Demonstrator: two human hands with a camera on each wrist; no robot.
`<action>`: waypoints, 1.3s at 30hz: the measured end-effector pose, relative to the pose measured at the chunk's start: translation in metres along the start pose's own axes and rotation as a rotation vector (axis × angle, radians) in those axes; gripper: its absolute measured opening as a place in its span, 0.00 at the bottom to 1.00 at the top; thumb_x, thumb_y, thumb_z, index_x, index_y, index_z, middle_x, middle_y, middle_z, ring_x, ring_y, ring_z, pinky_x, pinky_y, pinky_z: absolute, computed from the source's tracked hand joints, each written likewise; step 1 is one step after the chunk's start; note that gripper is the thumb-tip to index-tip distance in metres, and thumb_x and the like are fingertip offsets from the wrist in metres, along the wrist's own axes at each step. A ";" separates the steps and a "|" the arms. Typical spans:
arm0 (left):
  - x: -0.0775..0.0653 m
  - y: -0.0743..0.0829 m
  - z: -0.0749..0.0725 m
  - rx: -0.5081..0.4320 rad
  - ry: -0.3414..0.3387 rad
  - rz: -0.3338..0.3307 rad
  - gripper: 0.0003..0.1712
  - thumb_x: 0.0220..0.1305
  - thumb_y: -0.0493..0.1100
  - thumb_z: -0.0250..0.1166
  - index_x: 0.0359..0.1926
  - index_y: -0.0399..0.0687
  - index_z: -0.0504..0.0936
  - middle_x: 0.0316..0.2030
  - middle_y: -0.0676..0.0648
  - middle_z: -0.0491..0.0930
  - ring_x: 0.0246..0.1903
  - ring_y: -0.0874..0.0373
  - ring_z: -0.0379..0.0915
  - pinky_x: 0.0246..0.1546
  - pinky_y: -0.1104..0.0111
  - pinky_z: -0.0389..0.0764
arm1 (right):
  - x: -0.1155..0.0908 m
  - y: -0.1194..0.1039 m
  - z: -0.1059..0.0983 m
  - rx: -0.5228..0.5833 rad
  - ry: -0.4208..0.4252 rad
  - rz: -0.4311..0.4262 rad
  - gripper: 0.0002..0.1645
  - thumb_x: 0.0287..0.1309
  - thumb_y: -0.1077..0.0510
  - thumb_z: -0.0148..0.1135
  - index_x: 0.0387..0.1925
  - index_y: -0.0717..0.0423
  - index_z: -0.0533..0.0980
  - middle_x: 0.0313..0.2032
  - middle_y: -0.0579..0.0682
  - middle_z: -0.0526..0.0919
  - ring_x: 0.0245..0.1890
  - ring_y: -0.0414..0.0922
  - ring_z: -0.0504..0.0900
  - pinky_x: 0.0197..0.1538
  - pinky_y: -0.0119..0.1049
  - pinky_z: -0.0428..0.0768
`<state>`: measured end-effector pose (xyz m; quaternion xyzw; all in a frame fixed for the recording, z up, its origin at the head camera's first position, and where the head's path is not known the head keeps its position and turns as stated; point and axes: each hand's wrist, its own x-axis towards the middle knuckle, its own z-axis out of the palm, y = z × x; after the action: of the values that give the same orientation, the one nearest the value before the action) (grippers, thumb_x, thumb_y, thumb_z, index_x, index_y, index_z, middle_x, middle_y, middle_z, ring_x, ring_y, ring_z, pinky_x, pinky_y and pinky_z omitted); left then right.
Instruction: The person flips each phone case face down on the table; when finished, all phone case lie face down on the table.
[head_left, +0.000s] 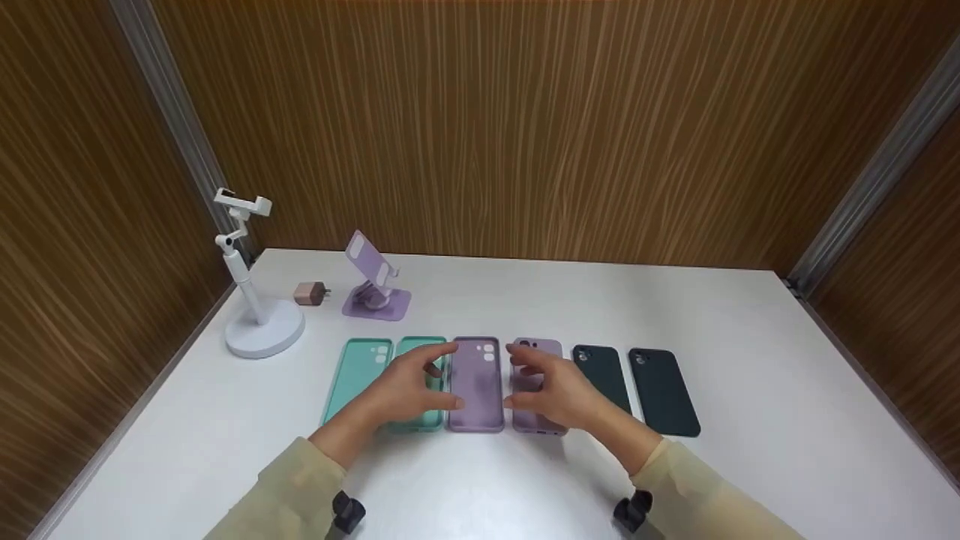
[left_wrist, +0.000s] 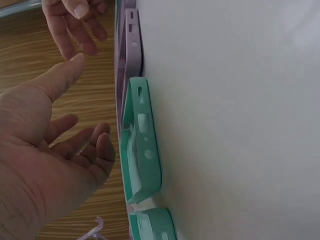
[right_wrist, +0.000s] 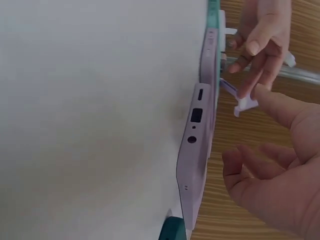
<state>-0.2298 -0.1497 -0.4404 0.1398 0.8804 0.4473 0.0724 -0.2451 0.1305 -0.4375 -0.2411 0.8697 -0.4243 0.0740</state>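
Note:
Phone cases lie in a row on the white table. Two are mint green, the left one (head_left: 358, 379) and the right one (head_left: 427, 421). Beside them a purple case (head_left: 478, 382) has its hollow inside facing up; the other purple case (head_left: 537, 422) lies to its right. Two dark cases (head_left: 602, 373) follow, back up. My left hand (head_left: 397, 386) is held above the right green case, partly covering it, thumb and fingers spread apart. Over the right purple case is my right hand (head_left: 559, 390), its fingers likewise spread. Both wrist views show them holding nothing.
A white phone stand (head_left: 264, 330) with a round base stands at the back left. Near it are a pinkish charger plug (head_left: 310, 293) and a purple folding phone stand (head_left: 375, 300). Wood-grain panels (head_left: 480, 135) enclose the table's back and sides.

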 end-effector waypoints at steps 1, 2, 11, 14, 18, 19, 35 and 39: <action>0.001 -0.002 -0.001 0.002 -0.011 -0.002 0.51 0.57 0.48 0.84 0.78 0.49 0.70 0.68 0.43 0.74 0.58 0.49 0.75 0.52 0.55 0.80 | 0.002 -0.001 0.001 -0.018 -0.010 -0.002 0.49 0.57 0.59 0.81 0.77 0.60 0.68 0.67 0.62 0.78 0.65 0.61 0.79 0.65 0.58 0.78; 0.001 -0.004 -0.002 0.006 -0.022 -0.002 0.52 0.56 0.49 0.84 0.78 0.49 0.70 0.68 0.43 0.75 0.57 0.49 0.74 0.53 0.54 0.79 | 0.004 -0.002 0.002 -0.033 -0.021 -0.004 0.50 0.57 0.59 0.82 0.77 0.60 0.68 0.68 0.62 0.77 0.66 0.62 0.78 0.66 0.59 0.77; 0.006 -0.014 -0.002 0.068 -0.093 0.001 0.55 0.53 0.52 0.86 0.78 0.47 0.70 0.70 0.43 0.73 0.57 0.48 0.74 0.61 0.52 0.77 | 0.016 -0.005 0.010 -0.156 -0.088 0.035 0.55 0.53 0.55 0.85 0.78 0.56 0.67 0.73 0.60 0.73 0.72 0.60 0.72 0.72 0.55 0.71; 0.007 -0.016 -0.001 0.082 -0.109 0.000 0.55 0.52 0.52 0.86 0.78 0.47 0.70 0.73 0.42 0.70 0.60 0.46 0.75 0.64 0.51 0.77 | 0.017 -0.005 0.011 -0.172 -0.096 0.029 0.56 0.51 0.53 0.86 0.78 0.56 0.68 0.72 0.61 0.74 0.72 0.59 0.73 0.71 0.55 0.72; 0.008 -0.017 0.000 0.111 -0.129 0.040 0.55 0.52 0.51 0.86 0.77 0.43 0.70 0.76 0.39 0.65 0.62 0.42 0.75 0.65 0.50 0.76 | 0.018 -0.004 0.013 -0.211 -0.096 0.016 0.55 0.50 0.53 0.87 0.77 0.57 0.69 0.70 0.61 0.77 0.69 0.59 0.76 0.70 0.55 0.74; 0.008 -0.018 0.000 0.120 -0.134 0.053 0.55 0.52 0.51 0.86 0.77 0.42 0.70 0.77 0.38 0.64 0.63 0.41 0.75 0.65 0.50 0.76 | 0.019 -0.004 0.014 -0.219 -0.097 0.009 0.55 0.50 0.53 0.87 0.77 0.58 0.69 0.69 0.61 0.78 0.68 0.59 0.77 0.70 0.55 0.74; 0.008 -0.015 0.000 0.195 -0.165 0.101 0.60 0.47 0.52 0.88 0.77 0.38 0.69 0.80 0.36 0.59 0.78 0.35 0.54 0.75 0.45 0.62 | 0.020 -0.007 0.017 -0.285 -0.108 -0.021 0.54 0.51 0.54 0.86 0.76 0.61 0.69 0.63 0.63 0.82 0.61 0.57 0.80 0.66 0.56 0.77; 0.009 -0.016 0.001 0.196 -0.178 0.086 0.61 0.48 0.53 0.88 0.78 0.40 0.68 0.80 0.37 0.58 0.78 0.35 0.54 0.75 0.45 0.62 | 0.020 -0.008 0.018 -0.298 -0.110 -0.009 0.54 0.52 0.54 0.86 0.76 0.61 0.69 0.65 0.62 0.81 0.62 0.57 0.80 0.66 0.56 0.77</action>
<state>-0.2411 -0.1552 -0.4540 0.2229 0.9032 0.3476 0.1168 -0.2537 0.1035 -0.4412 -0.2763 0.9165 -0.2771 0.0831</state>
